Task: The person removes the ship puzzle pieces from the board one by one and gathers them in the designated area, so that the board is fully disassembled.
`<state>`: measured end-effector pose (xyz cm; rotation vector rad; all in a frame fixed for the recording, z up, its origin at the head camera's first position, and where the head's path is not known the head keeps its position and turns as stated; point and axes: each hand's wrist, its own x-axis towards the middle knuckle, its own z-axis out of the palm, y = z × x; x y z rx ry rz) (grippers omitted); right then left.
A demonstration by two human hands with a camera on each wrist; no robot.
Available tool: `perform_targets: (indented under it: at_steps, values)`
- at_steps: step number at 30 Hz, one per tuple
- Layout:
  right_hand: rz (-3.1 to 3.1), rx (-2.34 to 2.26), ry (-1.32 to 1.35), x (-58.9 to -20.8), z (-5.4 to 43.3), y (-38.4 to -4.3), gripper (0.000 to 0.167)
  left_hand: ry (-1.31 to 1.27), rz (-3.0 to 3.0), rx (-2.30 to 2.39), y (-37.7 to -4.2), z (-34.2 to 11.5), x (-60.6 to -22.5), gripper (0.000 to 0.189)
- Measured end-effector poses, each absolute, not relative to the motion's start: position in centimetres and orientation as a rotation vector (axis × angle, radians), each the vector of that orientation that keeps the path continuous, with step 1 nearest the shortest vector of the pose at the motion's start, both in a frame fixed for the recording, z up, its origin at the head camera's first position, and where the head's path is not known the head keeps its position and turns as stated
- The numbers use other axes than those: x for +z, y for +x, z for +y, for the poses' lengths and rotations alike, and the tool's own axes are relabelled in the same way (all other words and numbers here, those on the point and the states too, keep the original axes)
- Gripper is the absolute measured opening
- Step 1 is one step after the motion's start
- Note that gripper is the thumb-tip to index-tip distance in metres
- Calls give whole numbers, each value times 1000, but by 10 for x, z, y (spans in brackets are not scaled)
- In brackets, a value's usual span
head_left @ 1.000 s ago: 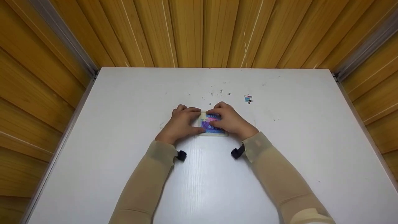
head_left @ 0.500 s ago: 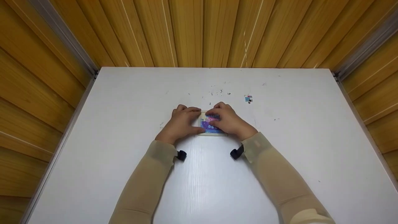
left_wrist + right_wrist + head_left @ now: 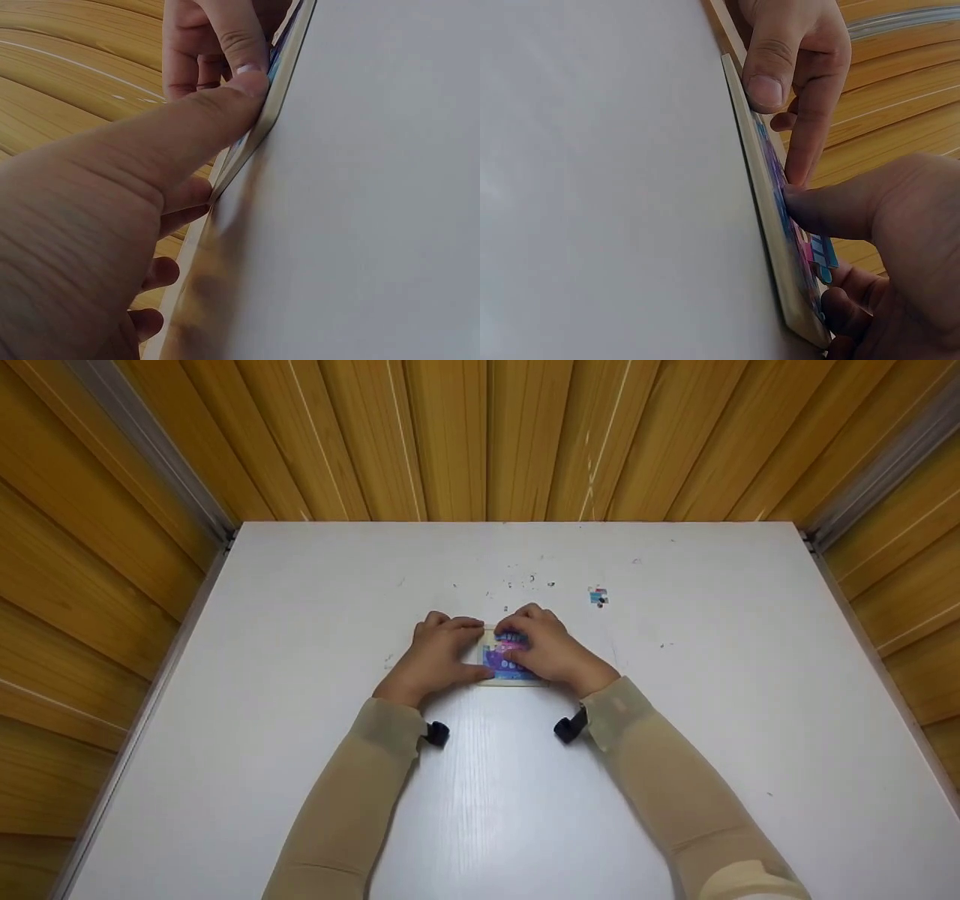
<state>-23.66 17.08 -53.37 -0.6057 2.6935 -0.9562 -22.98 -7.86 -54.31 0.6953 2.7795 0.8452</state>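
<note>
A small jigsaw puzzle (image 3: 493, 658) with a purple, pink and blue picture lies in a pale tray (image 3: 510, 683) on the white table. My left hand (image 3: 439, 656) holds the tray at its left side, thumb on the near edge and index finger at the far edge. Over the right part is my right hand (image 3: 551, 652), its thumb on the picture and fingers toward the far edge. Between them, in the right wrist view, a blue-and-pink jigsaw piece (image 3: 823, 253) stands tilted up from the picture. The tray's right side is mostly hidden by this hand.
Farther back on the right lies a small group of puzzle pieces (image 3: 598, 596). Dark specks and marks (image 3: 532, 579) dot the table (image 3: 315, 585) beyond the tray. Wood-patterned walls (image 3: 450, 442) stand behind the table and at both sides.
My right hand has shifted slightly to the left over the puzzle, with its index finger curling a little more. My left hand stays in place on the tray.
</note>
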Motion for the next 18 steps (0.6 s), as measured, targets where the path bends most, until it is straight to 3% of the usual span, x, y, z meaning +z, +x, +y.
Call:
perform_targets:
  at_steps: [13,18]
  values:
    - [2638,-1049,-597,-536,176,-242,50,680,2786,851,-229,-79,-544,80]
    - [2596,-1118,-543,-533,179,-244,44,661,2783,848,-230,-78,-544,79]
